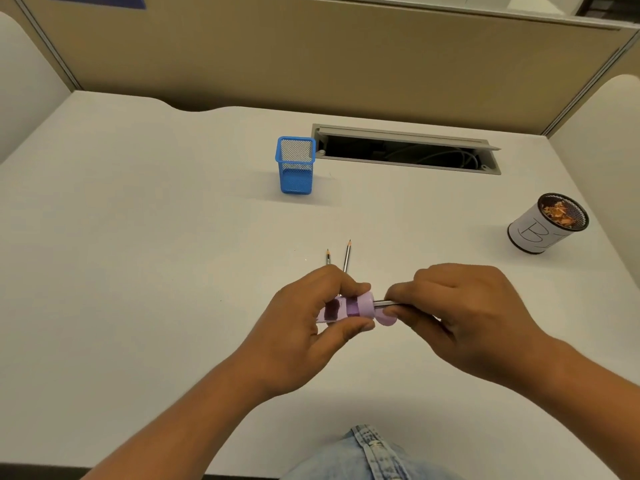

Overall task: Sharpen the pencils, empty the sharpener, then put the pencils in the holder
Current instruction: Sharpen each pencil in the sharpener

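A purple sharpener (349,306) with a see-through barrel lies sideways in my left hand (304,327), gripped between thumb and fingers. My right hand (464,313) pinches a dark pencil (384,302) whose tip is inside the sharpener's right end; a round purple cap (387,319) hangs below that end. Two more pencils (347,255) lie on the desk just beyond my left hand, points facing away, their lower parts hidden by my fingers. An empty blue mesh holder (295,166) stands upright farther back.
A round mesh cup (543,225) wrapped in white paper holds orange shavings at the right. An open cable slot (405,148) with wires runs along the back of the white desk (138,237). Beige partition walls enclose three sides.
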The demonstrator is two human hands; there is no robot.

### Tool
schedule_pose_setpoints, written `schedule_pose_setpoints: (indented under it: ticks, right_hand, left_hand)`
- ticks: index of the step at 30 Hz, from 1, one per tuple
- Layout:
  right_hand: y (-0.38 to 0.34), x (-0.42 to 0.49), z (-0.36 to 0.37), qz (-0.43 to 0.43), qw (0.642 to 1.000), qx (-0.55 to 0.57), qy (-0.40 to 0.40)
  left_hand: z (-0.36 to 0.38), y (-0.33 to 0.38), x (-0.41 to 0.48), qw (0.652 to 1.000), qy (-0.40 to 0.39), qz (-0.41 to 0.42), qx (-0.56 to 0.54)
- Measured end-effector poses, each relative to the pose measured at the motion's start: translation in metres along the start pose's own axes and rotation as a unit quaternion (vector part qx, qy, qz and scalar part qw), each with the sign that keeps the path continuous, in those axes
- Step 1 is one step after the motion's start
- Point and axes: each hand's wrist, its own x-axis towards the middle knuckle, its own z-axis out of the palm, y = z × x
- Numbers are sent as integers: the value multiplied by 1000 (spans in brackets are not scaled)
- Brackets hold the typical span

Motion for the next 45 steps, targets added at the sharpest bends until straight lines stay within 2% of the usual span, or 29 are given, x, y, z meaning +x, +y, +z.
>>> schedule_pose_setpoints:
  ticks: [3,5,6,7,8,9,10,11,14,16,18,19,21,23,26,27,28,29,30,31,32,33,35,37,39,41,43,45]
  right_hand:
    - [-4,-1,-2,3,1000,-10,-27]
    - [-11,0,0,81,993,53,-66]
    - [-12,2,0,166,972,132,-96]
    - [-11,4,0,253,931,233,-125]
    - [-9,5,-1,337,872,317,-158]
    - [-9,6,-2,378,831,364,-186]
    - [-9,6,-3,372,830,366,-199]
    - [-11,7,-4,348,846,349,-203]
    - [-11,2,-9,221,933,239,-151]
    - [-7,1,-13,99,983,98,-122]
    - [-1,0,-14,-7,996,-13,-85]
    - [1,0,-13,-31,996,-48,-73]
    - [-1,2,-13,-36,994,-71,-70]
    - [-5,1,-15,-7,995,-30,-97]
    - [-13,3,-11,101,985,52,-129]
    - [-15,5,-10,177,966,118,-149]
    - [-15,7,-9,271,923,219,-162]
    - [-15,9,-10,363,856,317,-187]
    - [-15,12,-12,418,796,380,-215]
    - [-15,12,-13,426,776,401,-235]
    - [-15,13,-14,410,786,390,-247]
    - [-15,12,-14,372,821,353,-249]
    - [-16,9,-15,260,917,222,-208]
    - [-13,7,-18,134,977,64,-154]
    - [-7,7,-18,13,993,-52,-110]
    - [-1,5,-13,-48,989,-98,-96]
    - [-1,4,-12,-34,989,-77,-119]
    - [-7,6,-9,52,987,12,-152]
  left_hand:
    - [-1,0,-1,999,4,26,29]
    - [0,0,-1,996,9,58,67]
    - [0,-1,-1,991,12,83,103]
    - [1,-1,-1,983,14,111,142]
    - [2,-2,-1,976,13,133,171]
    - [3,-3,-2,973,11,142,183]
    - [3,-3,-2,975,7,138,177]
    - [2,-3,-2,980,2,120,157]
    - [-3,-3,-1,996,-17,47,78]
    - [-3,-1,0,1000,-12,10,21]
    - [-3,2,1,998,-10,-27,-60]
    - [-3,3,1,996,-11,-36,-87]
    - [-2,4,-1,996,-11,-31,-85]
    - [0,2,-3,999,-5,-5,-39]
    - [3,-1,-5,998,8,49,27]
    - [4,-1,-5,995,15,77,60]
    - [5,-2,-5,988,22,111,106]
    - [6,-4,-5,977,25,144,152]
    - [7,-5,-5,968,25,166,185]
    - [6,-5,-5,965,21,172,196]
    - [5,-6,-4,969,15,163,185]
    - [3,-5,-4,975,11,147,163]
    - [0,-4,-3,989,7,101,104]
    - [-1,-2,-2,998,12,54,36]
    - [0,0,0,1000,14,13,-22]
    - [1,0,0,999,12,1,-46]
    - [3,0,0,999,10,16,-26]
    - [5,-2,-2,998,16,51,20]
